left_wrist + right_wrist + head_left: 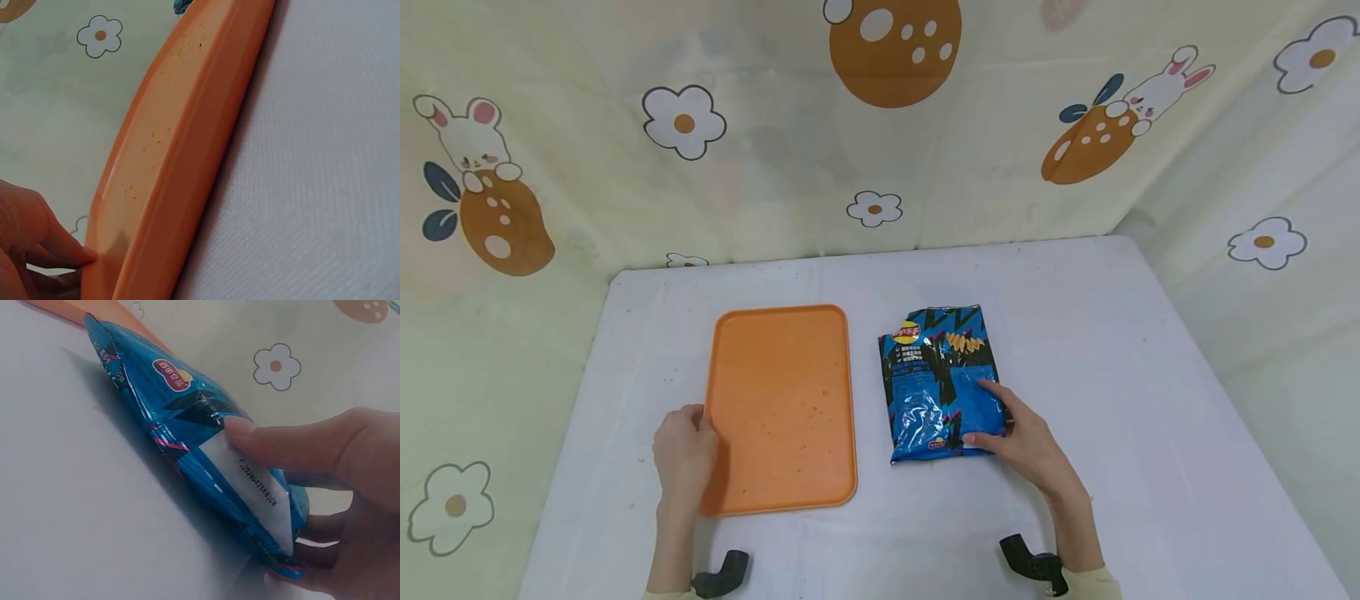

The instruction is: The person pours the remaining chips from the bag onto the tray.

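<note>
Chip bag (942, 382) corner pinched between right-hand fingers (988, 387), tray (782, 400) apparently at left fingers (703, 419).

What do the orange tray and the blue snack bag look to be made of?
Orange tray: likely moulded plastic, matte, one even colour with a rounded raised rim; small specks on its surface. The left hand grips its near left edge.
Blue snack bag: thin glossy plastic or foil film, judging by creases and bright glints. The right hand pinches its near right corner.
</note>
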`<action>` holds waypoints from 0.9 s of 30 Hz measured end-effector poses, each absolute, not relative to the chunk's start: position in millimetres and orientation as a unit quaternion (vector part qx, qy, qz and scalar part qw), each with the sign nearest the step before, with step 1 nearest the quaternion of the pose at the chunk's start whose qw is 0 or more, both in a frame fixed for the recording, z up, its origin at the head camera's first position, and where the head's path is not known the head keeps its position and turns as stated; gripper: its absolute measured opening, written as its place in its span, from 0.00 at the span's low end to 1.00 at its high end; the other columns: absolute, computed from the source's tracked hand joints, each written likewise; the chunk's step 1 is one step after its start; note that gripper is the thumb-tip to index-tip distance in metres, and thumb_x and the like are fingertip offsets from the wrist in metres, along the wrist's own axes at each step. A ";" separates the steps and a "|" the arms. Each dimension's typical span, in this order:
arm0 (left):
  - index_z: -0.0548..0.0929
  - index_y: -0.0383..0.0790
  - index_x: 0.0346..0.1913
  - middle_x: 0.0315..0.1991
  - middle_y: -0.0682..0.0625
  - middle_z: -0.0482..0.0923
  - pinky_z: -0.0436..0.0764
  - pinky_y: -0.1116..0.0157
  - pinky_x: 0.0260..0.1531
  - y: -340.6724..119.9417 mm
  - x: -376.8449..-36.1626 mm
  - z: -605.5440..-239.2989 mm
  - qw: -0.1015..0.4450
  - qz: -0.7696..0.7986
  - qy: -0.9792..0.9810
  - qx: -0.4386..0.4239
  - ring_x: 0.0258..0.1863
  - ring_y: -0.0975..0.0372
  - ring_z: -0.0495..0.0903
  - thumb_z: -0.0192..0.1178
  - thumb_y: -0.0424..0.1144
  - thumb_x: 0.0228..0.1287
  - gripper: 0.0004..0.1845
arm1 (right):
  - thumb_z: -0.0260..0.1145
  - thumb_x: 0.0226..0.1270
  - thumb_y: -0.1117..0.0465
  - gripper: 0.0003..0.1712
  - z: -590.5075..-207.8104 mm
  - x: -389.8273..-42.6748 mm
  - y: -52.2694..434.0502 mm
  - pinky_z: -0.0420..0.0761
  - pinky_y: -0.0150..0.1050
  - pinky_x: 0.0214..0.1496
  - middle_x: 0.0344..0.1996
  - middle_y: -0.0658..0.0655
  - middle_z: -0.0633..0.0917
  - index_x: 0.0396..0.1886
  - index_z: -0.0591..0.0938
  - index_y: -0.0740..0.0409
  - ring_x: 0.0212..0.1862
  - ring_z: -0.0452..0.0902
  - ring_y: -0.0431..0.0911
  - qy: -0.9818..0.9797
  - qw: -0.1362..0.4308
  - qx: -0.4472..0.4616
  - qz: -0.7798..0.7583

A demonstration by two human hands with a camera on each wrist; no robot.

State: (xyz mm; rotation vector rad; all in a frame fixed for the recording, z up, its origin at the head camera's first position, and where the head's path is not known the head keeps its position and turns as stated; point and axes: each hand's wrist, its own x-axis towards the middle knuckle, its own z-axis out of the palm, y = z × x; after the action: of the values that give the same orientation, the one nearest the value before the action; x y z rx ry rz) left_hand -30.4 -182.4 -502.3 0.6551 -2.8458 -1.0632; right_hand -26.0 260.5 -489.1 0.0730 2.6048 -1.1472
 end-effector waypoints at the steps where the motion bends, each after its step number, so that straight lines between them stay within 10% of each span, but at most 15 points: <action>1: 0.79 0.17 0.56 0.48 0.25 0.79 0.79 0.43 0.47 -182.5 -30.3 -502.3 0.017 -0.342 -0.916 0.210 0.48 0.36 0.78 0.51 0.28 0.74 0.16 | 0.76 0.64 0.47 0.50 -489.7 -25.6 260.2 0.81 0.60 0.60 0.75 0.74 0.64 0.79 0.62 0.54 0.64 0.72 0.71 0.905 0.142 0.024 -0.399; 27: 0.78 0.19 0.57 0.49 0.25 0.78 0.79 0.42 0.50 -175.7 -27.7 -495.6 0.008 -0.330 -0.916 0.227 0.50 0.36 0.78 0.50 0.28 0.74 0.16 | 0.74 0.68 0.51 0.43 -509.1 -26.3 272.0 0.79 0.57 0.62 0.76 0.72 0.65 0.78 0.66 0.49 0.68 0.74 0.69 0.860 0.115 0.010 -0.498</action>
State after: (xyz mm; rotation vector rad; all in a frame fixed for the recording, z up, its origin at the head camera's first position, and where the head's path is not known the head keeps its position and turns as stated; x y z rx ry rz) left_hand -27.7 -175.7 -495.6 0.7081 -2.8644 -1.0322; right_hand -26.3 272.0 -509.1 0.0288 2.5201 -1.4586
